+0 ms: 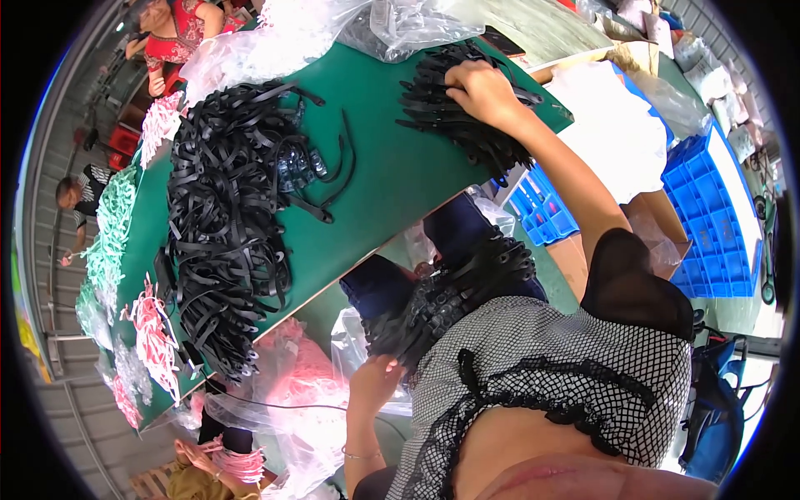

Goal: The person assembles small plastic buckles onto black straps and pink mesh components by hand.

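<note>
Black, flexible straps lie in a pile [467,117] at the far right of the green table. My right hand [485,92] reaches over this pile, its fingers curled and closed on some straps. Across my lap rests another bundle of black straps [492,262] with dark, shiny clear pieces [435,304] near its middle. My left hand [377,383] is at the near left end of that bundle, fingers bent against the strap ends. A large tangled heap of black straps [225,200] covers the table's left part, and small clear plastic pieces [297,169] lie beside it.
Green table [383,175] runs diagonally in front of me. Clear plastic bags [408,29] lie along its far side. Mint-green straps [112,221] and pink straps [154,342] line the left edge. Blue crates [712,217] stand at right. Other people sit at the left.
</note>
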Motion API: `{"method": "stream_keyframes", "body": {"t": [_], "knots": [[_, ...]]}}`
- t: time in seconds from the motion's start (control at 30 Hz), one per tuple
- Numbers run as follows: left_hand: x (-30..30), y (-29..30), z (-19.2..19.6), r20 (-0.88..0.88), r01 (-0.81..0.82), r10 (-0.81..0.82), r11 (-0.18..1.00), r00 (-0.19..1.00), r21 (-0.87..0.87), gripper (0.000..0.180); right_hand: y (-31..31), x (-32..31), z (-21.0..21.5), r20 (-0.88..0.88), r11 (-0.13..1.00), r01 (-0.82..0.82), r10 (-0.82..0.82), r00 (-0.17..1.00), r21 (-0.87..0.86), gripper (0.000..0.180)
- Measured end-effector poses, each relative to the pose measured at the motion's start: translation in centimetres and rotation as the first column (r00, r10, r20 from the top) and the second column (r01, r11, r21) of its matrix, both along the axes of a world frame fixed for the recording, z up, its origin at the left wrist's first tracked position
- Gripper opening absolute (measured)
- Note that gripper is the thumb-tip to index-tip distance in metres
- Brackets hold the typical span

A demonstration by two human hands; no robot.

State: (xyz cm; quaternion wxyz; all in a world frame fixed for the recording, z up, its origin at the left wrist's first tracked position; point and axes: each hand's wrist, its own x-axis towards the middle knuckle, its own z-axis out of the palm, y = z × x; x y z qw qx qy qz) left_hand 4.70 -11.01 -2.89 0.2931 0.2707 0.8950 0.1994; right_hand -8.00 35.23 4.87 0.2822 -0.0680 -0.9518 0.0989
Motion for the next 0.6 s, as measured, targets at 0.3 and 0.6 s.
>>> {"method": "stream_keyframes", "body": {"t": [0.3,0.6], "knots": [[-6.8,7.1,3.8,-0.194,0.107,-0.046,0.943,0.980,0.314,0.021,2.3,-4.8,-1.3,0.290,0.961,0.146,-0.213,0.933,0.234,0.017],[-22.4,14.3,3.9,-0.313,-0.102,0.403,0.736,0.860,0.669,0.013,4.4,-3.8,0.2,-0.122,0.635,-0.306,0.316,0.941,-0.710,0.010]]}}
